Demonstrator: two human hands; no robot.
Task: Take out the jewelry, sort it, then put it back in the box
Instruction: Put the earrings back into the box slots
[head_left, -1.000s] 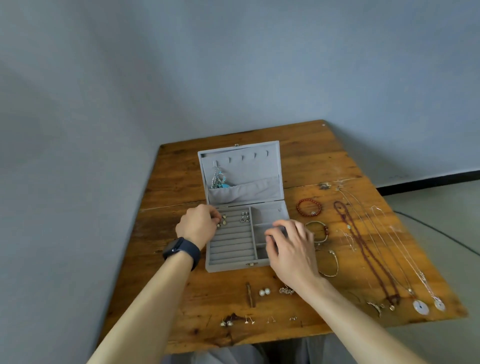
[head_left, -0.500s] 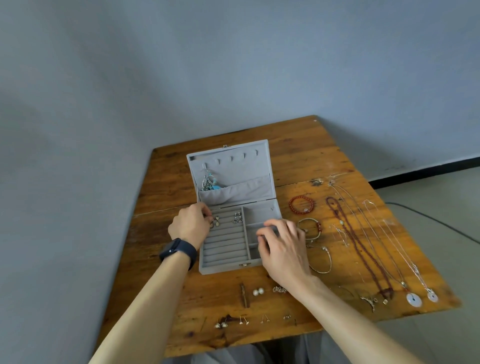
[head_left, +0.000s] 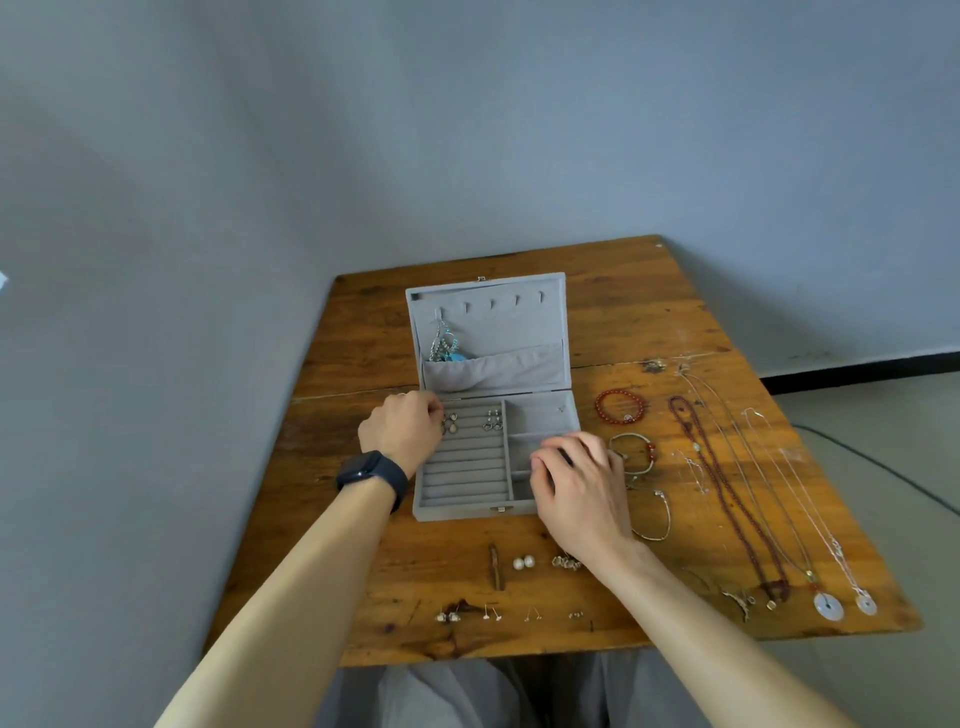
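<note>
The grey velvet jewelry box (head_left: 470, 512) lies open on the wooden table (head_left: 363, 364), its lid (head_left: 519, 317) upright. A beaded necklace with a turquoise piece (head_left: 443, 347) hangs into the lid pocket. Two earring pairs sit in the top ring slots, one on the left (head_left: 451, 423) and one on the right (head_left: 492, 420). My left hand (head_left: 402, 434), with a dark watch on its wrist, has its fingertips pinched at the left pair. My right hand (head_left: 576, 480) rests flat over the box's right compartments, fingers apart.
To the right of the box lie a red bead bracelet (head_left: 621, 406), two bangles (head_left: 634, 452), long necklaces (head_left: 727, 493) and two round pendants (head_left: 828, 605). In front of it are pearl earrings (head_left: 523, 562), a brown stick (head_left: 496, 566) and a row of small studs (head_left: 485, 614).
Both hands keep their places at the box. Only the view has shifted a little.
</note>
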